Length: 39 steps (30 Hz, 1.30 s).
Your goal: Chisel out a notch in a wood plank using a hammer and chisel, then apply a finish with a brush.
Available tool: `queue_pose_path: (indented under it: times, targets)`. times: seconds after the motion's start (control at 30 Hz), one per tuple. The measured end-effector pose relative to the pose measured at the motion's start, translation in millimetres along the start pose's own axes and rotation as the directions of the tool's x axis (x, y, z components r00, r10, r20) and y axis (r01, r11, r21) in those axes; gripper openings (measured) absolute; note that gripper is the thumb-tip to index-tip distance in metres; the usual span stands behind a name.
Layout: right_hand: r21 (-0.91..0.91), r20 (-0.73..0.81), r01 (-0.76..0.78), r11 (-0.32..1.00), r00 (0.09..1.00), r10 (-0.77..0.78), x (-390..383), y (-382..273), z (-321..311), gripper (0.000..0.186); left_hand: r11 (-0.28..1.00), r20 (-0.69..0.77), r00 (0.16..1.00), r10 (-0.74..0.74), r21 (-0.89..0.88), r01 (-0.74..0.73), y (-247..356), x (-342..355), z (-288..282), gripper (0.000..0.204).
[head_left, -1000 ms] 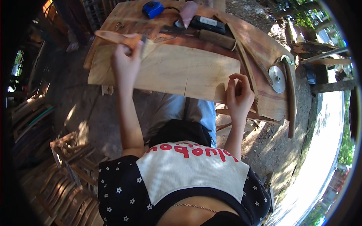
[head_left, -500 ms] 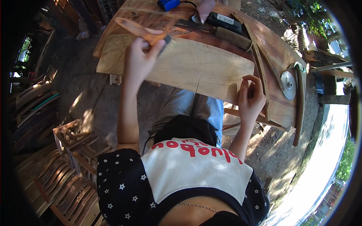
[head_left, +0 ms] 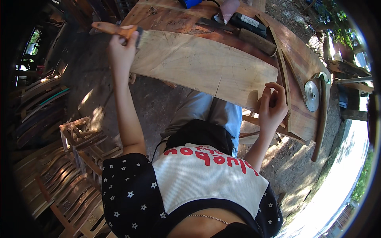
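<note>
My left hand (head_left: 121, 53) is closed on a wooden-handled paintbrush (head_left: 108, 27), its bristles over the far left part of a pale wooden board (head_left: 198, 59). Whether they touch the wood I cannot tell. The board lies along the near edge of the worktable and has a thin crack near its middle. At the board's right end is my right hand (head_left: 273, 104), fingers loosely bent and apart with nothing visible between them; contact with the board is unclear. A long narrow strip (head_left: 283, 71) runs just right of that hand.
The reddish table (head_left: 309, 63) bears a blue tool (head_left: 191, 3), a pink roll (head_left: 228, 8), a black object (head_left: 248, 23), a block (head_left: 258, 41), a metal disc (head_left: 312, 97) and a curved wooden piece (head_left: 320, 135). Chair frames (head_left: 75, 139) and stacked curved parts (head_left: 41, 103) fill the left.
My left hand and brush first moved right over the board, then back leftward to its left end. My right hand stays by the board's right end. The view has shifted slightly.
</note>
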State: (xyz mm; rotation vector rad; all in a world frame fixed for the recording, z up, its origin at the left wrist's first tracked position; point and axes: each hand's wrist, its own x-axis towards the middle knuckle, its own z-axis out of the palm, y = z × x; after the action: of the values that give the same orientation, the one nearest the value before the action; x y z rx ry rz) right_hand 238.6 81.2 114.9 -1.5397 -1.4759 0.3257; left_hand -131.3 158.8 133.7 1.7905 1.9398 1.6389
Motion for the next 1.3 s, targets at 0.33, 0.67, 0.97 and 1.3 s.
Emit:
queue_pose_path:
  times: [0.33,0.67,0.97,1.3]
  targets:
    - [0.053,-0.003,-0.019,0.998,1.0,0.02,1,-5,0,0.004,0.971,0.098,0.98,-0.172,0.186,0.151,37,-19,16,0.024]
    - [0.039,0.001,-0.006,0.999,1.0,0.006,1,-3,1,0.004,0.931,-0.092,0.99,-0.103,0.341,0.129,47,-28,22,0.02]
    - [0.04,0.008,-0.006,0.999,1.0,0.005,2,-7,2,0.005,0.847,-0.231,0.97,-0.08,0.498,0.188,-7,3,-12,0.023]
    - [0.051,0.012,-0.014,0.999,1.0,0.014,1,-7,2,0.004,0.942,-0.129,0.991,-0.037,0.326,0.078,-18,5,-24,0.021]
